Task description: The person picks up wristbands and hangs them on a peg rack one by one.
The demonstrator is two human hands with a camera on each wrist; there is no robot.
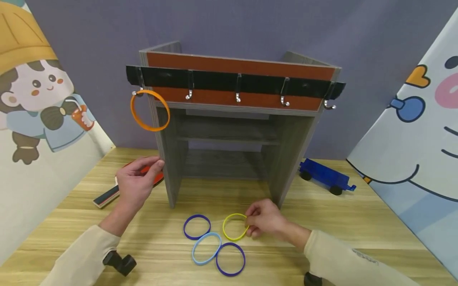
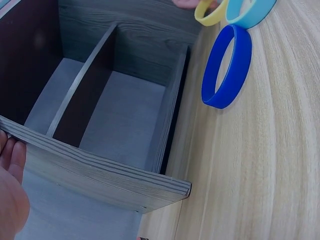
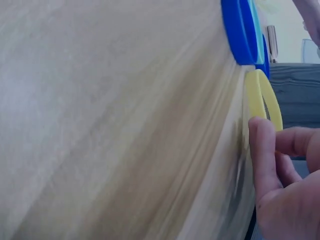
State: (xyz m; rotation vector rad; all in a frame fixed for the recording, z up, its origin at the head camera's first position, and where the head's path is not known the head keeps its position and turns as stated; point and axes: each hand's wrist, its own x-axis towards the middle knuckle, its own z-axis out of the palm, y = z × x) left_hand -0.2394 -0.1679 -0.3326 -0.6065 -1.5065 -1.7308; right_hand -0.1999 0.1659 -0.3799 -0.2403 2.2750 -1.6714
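Note:
My right hand (image 1: 265, 217) pinches the right edge of a yellow silicone wristband (image 1: 224, 230) on the table; the thumb and fingers are around its rim in the right wrist view. My left hand (image 1: 137, 178) grips the front edge of the left side panel (image 1: 168, 171) of a grey wooden shelf, some fingertips partly hidden. Beside the yellow band lie a light blue wristband (image 1: 193, 254) and two dark blue wristbands, one farther back (image 1: 184, 227) and one nearer (image 1: 244, 262). An orange band (image 1: 157, 129) hangs from the leftmost hook of the black rail (image 1: 214, 77).
Several silver hooks, including a middle one (image 1: 237, 97), line the rail across the shelf's top. Behind my left hand lies a table tennis paddle (image 1: 107, 196). A blue toy wagon (image 1: 325, 174) stands right of the shelf. Cartoon panels flank the wooden table (image 1: 322, 214).

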